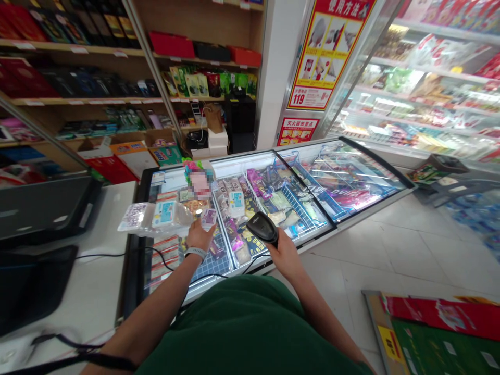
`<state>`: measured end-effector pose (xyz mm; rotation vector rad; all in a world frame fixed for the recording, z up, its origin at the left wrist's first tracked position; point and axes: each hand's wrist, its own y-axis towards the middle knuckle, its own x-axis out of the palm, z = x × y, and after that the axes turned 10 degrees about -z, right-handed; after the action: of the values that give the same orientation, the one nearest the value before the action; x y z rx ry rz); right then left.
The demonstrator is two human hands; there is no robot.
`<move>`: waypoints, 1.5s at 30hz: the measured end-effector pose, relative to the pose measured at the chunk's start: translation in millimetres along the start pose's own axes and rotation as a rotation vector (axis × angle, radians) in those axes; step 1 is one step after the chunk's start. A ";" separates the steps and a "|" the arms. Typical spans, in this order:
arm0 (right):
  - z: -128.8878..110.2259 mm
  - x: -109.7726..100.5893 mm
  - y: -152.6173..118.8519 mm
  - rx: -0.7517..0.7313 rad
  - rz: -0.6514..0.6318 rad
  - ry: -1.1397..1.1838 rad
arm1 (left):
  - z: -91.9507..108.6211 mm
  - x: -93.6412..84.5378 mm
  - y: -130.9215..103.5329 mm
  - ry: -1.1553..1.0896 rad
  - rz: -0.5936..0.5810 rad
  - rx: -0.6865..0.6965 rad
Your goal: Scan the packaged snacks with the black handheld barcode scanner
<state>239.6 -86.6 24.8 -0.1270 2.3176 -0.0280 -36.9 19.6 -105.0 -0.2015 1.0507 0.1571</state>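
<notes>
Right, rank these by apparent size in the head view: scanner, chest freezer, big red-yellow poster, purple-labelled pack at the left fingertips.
1. Chest freezer
2. Red-yellow poster
3. Scanner
4. Purple-labelled pack, partly hidden by the left hand

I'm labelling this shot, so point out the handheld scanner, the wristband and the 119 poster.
Handheld scanner (261, 227): head view, on its black head.
Wristband (196, 252): head view, on its pale strap.
119 poster (323, 57): head view, on its picture panel.
</notes>
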 end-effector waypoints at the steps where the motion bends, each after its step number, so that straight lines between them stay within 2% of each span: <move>1: 1.2 -0.3 -1.0 0.008 0.000 0.002 | -1.0 3.2 0.9 0.005 0.000 -0.009; 9: 6.8 -5.0 -5.9 0.039 0.022 0.029 | -6.0 22.1 3.7 0.023 0.011 -0.023; 12: 11.3 -6.1 -7.1 0.068 0.045 0.053 | -3.5 21.5 -1.7 0.031 0.051 0.021; 15: 17.2 -6.5 -7.4 0.104 0.075 0.073 | 6.1 15.7 -6.1 0.023 0.110 0.120; 17: 20.7 -6.3 -6.7 0.124 0.101 0.073 | 18.5 11.5 -5.9 -0.003 0.140 0.180; 20: 23.2 -6.0 -5.3 0.164 0.123 0.054 | 46.2 8.2 -0.9 -0.042 0.123 0.201; 26: 22.0 -7.6 -7.5 0.191 0.139 0.050 | 108.3 12.4 9.6 -0.092 0.022 0.100; 30: 26.7 -8.4 -12.0 0.183 0.158 0.054 | 126.7 16.5 14.2 -0.095 0.008 0.036; 38: 33.5 -4.8 -13.0 0.167 0.175 0.035 | 115.1 17.1 21.0 -0.073 -0.010 0.111; 45: 25.8 -2.9 -6.7 0.161 0.141 0.014 | 90.3 -1.2 16.4 -0.042 0.013 0.220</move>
<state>261.0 -92.4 9.7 0.1180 2.3221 -0.1449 35.0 57.1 -62.0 0.0074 1.0196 0.0564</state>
